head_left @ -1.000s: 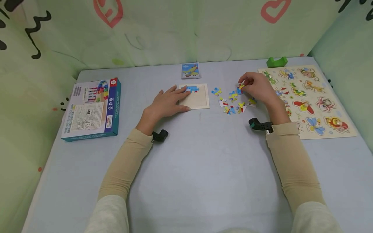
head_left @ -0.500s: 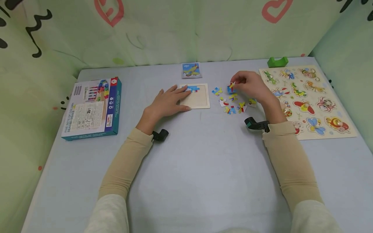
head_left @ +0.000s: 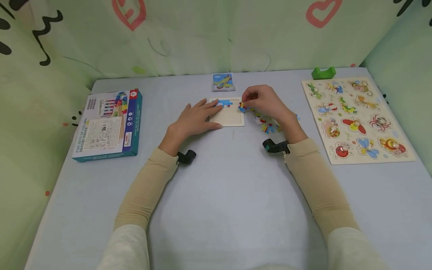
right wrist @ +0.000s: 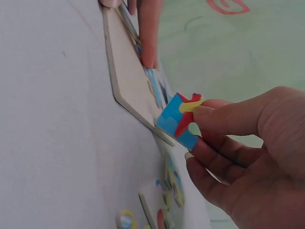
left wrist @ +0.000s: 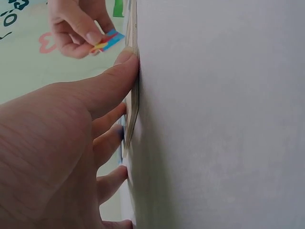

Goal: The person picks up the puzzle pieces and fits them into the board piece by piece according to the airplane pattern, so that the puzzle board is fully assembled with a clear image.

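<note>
My right hand (head_left: 264,102) pinches a jigsaw puzzle piece (right wrist: 178,118) between thumb and fingers, at the right rim of a small wooden puzzle frame (head_left: 229,120). The piece is blue with red and yellow shapes. Spread flat, my left hand (head_left: 195,119) rests on the frame's left side, its thumb (left wrist: 125,57) along the near edge. Joined blue pieces (head_left: 225,103) lie along the top of the frame, partly under the left fingertips. Several loose puzzle pieces (head_left: 269,128) lie right of the frame, some hidden beneath my right hand.
A small airplane picture card (head_left: 222,82) lies behind the frame. On the left is a boxed toy set (head_left: 106,125). A large wooden board with insect pictures (head_left: 359,122) lies at the right, with a green block (head_left: 323,73) behind it. Curtains (head_left: 202,37) border the table.
My right hand has carried the pinched puzzle piece leftward from the loose pieces to the frame's right edge. My left hand stays in place on the frame.
</note>
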`<state>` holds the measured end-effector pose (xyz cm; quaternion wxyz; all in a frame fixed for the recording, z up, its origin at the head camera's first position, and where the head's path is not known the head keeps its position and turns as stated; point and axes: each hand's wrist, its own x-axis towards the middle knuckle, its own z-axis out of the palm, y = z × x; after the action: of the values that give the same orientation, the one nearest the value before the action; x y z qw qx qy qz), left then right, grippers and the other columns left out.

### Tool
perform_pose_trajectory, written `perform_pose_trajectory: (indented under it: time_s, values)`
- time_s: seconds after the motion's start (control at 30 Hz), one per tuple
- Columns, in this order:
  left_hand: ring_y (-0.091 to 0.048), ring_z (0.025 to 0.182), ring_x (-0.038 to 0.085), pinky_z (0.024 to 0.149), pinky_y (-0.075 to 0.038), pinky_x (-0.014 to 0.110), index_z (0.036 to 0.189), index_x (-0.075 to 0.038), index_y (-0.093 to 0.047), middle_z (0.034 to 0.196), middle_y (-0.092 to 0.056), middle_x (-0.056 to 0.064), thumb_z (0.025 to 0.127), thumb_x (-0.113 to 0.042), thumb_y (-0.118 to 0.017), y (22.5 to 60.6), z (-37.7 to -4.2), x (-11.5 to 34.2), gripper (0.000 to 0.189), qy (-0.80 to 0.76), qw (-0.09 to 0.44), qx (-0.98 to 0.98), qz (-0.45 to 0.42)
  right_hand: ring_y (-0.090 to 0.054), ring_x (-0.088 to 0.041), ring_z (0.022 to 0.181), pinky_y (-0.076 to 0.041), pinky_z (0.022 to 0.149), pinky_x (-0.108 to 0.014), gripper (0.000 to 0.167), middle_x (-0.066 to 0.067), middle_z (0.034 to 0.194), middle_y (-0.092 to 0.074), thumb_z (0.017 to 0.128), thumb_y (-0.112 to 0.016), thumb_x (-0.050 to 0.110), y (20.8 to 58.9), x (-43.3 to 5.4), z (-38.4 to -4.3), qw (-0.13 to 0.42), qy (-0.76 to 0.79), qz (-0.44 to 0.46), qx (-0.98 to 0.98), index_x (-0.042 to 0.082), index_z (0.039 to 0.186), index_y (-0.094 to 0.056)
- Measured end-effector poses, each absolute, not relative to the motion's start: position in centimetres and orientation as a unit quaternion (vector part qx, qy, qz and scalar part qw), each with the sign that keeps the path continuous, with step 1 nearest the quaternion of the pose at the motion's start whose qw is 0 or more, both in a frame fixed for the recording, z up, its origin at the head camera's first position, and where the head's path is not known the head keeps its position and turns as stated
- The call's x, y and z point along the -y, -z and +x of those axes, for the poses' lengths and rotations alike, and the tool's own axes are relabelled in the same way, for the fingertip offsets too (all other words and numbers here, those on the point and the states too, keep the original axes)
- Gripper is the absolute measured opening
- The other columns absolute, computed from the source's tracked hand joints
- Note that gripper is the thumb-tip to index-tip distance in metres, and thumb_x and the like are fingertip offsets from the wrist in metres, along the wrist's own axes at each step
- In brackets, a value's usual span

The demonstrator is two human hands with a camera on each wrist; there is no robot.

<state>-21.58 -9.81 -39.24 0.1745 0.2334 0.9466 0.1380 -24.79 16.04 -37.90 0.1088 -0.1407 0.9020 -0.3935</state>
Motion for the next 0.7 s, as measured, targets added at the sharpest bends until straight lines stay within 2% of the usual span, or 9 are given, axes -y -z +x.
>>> perform_pose_trajectory:
  time_s: [0.27, 0.5, 0.7]
  values:
    - [-0.009, 0.157, 0.025, 0.122, -0.010, 0.065, 0.158, -0.036, -0.024, 0.167, -0.015, -0.013, 0.094, -0.063, -0.053, 39.4, -21.5, 9.8, 0.075, -0.134, 0.172, -0.948, 0.232, -0.059, -0.025, 0.100, -0.047, 0.092, -0.037, 0.012, -0.013, 0.109, -0.068, 0.096, -0.062, 0.006, 39.2, -14.0, -25.0, 0.095, 0.390, -0.159, -0.902, 0.004, 0.106, -0.069]
    - [-0.009, 0.157, 0.026, 0.121, -0.009, 0.065, 0.158, -0.036, -0.023, 0.167, -0.015, -0.013, 0.094, -0.064, -0.052, 39.4, -21.6, 9.8, 0.075, -0.134, 0.173, -0.947, 0.233, -0.054, -0.028, 0.115, -0.044, 0.104, -0.044, 0.028, -0.013, 0.122, -0.062, 0.092, -0.062, 0.006, 38.4, -14.5, -24.9, 0.110, 0.352, -0.168, -0.914, 0.003, 0.120, -0.065]
    - [-0.009, 0.157, 0.026, 0.121, -0.010, 0.065, 0.158, -0.036, -0.023, 0.167, -0.015, -0.013, 0.094, -0.064, -0.051, 39.4, -21.6, 9.8, 0.075, -0.132, 0.172, -0.948, 0.234, -0.052, -0.030, 0.110, -0.042, 0.100, -0.044, 0.032, -0.017, 0.116, -0.059, 0.087, -0.068, 0.003, 38.3, -14.6, -24.8, 0.136, 0.299, -0.211, -0.921, 0.001, 0.119, -0.064]
